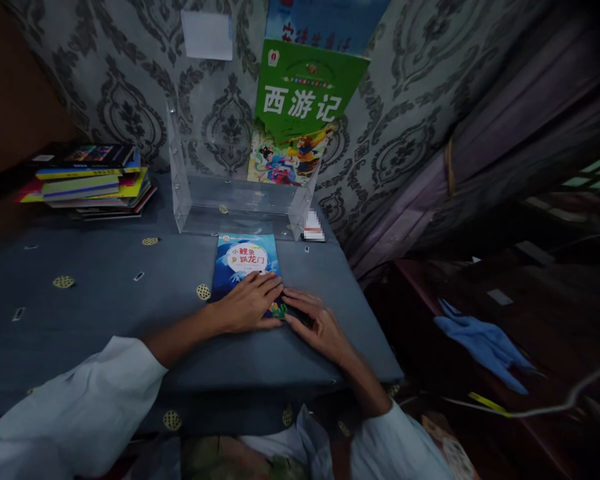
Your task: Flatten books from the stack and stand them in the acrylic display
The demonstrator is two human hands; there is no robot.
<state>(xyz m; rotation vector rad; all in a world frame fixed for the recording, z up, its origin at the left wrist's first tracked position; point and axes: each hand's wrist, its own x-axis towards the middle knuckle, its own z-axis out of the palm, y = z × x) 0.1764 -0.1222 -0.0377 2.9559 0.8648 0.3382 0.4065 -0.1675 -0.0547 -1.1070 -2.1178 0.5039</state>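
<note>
A blue picture book (245,260) with Chinese lettering on its cover lies on the cloth-covered table. My left hand (253,300) rests flat across the lower part of that cover, fingers stretched to the right. At the book's lower right edge is my right hand (323,327), its thumb and fingers curled around a dark object (299,313) whose kind I cannot make out. Just beyond the book stands a clear acrylic stand (230,220). A green book (300,100) is upright at its right side, with a blue book (325,23) showing above and behind it.
A stack of books (93,180) sits at the table's back left. Beside the stand's right foot is a small white and dark item (313,227), partly blurred out. The table (105,287) ends on the right, past which lies a blue cloth (485,340) on a dark surface.
</note>
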